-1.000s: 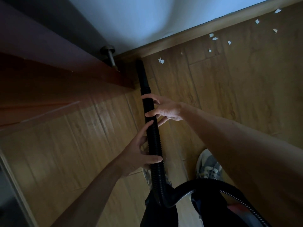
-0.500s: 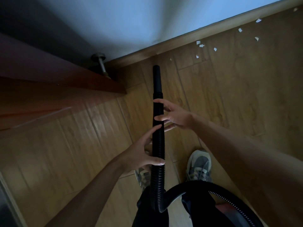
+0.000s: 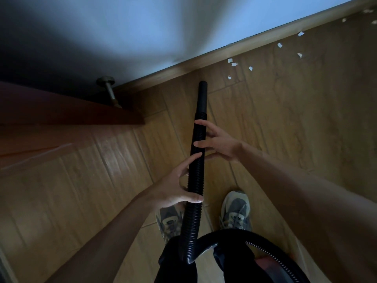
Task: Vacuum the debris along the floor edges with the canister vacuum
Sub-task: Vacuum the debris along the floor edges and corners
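By the skirting [image 3: 255, 43], paper scraps [image 3: 234, 64] litter floorboards [image 3: 285, 119]

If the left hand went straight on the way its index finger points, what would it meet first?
Probably the right hand, whose fingers lie across the black ribbed vacuum hose just ahead; depth is unclear.

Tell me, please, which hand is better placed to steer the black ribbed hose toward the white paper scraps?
Probably the right hand: it holds the black ribbed vacuum hose nearest its smooth nozzle, and the white paper scraps lie on its side. The left hand grips farther back.
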